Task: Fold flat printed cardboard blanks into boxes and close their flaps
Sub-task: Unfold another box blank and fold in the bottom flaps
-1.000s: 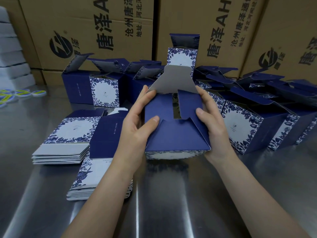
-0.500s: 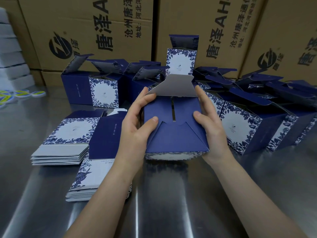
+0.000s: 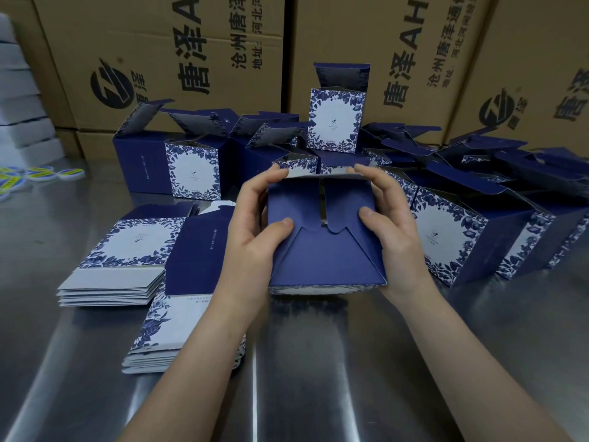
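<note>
I hold a navy blue box (image 3: pixel 325 256) with white floral edges over the steel table, its flapped end turned toward me. My left hand (image 3: pixel 255 237) grips its left side, thumb pressing the left side flap. My right hand (image 3: pixel 392 231) grips the right side, thumb on the right flap. Both sets of fingertips push the far grey-backed flap (image 3: pixel 322 177) down over the two side flaps. The near trapezoid flap lies folded in. Two stacks of flat blanks, one (image 3: pixel 124 260) further left and one (image 3: pixel 178 314) nearer, lie to the left of my left arm.
Many folded boxes (image 3: pixel 194 167) with open lids crowd the back and right (image 3: pixel 452 237) of the steel table (image 3: pixel 318 362). One box (image 3: pixel 336 122) stands on top of them. Large brown cartons (image 3: pixel 191 59) form a wall behind. Yellow-green labels (image 3: pixel 35 173) lie far left.
The far flap, upright a second ago, has been pushed down toward the box end. My fingertips moved up onto its edge, and the side flaps closed inward.
</note>
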### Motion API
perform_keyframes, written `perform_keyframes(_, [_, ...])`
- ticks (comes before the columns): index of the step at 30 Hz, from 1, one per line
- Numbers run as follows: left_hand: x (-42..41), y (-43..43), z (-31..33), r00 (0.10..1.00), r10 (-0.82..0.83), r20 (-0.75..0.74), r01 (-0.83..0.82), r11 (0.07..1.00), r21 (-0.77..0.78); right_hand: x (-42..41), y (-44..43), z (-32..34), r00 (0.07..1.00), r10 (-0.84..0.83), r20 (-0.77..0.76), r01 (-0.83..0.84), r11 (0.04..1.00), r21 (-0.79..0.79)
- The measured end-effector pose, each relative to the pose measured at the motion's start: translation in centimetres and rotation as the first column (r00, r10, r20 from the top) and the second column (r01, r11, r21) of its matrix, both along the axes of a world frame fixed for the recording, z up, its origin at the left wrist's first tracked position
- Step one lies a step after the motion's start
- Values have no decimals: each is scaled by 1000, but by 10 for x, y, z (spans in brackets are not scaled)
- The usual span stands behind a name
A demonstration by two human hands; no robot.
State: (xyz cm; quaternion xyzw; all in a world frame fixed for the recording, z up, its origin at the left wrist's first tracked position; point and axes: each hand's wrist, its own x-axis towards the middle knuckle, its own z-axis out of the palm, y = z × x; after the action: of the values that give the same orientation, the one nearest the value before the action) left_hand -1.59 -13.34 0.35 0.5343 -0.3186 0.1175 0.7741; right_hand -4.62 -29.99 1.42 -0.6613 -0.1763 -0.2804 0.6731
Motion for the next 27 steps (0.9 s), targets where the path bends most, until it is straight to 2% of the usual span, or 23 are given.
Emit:
perform_keyframes(11, [0, -3, -2, 1000, 4, -3, -4, 1000, -1, 4, -4, -3, 1000, -3, 22, 4, 999, -37])
perform_keyframes(16, [2, -4, -2, 999, 4, -50, -5, 1000, -11, 3, -3, -2, 1000, -30, 8, 30, 999, -38])
perform_keyframes(22, [1, -5, 0, 993, 100, -68, -98, 995, 24, 3, -2, 0, 996, -86, 25, 86, 996, -25])
perform_keyframes(27, [0, -5, 3, 984, 173, -48, -172, 985, 27, 2, 1, 0, 999, -45, 8, 44, 998, 41])
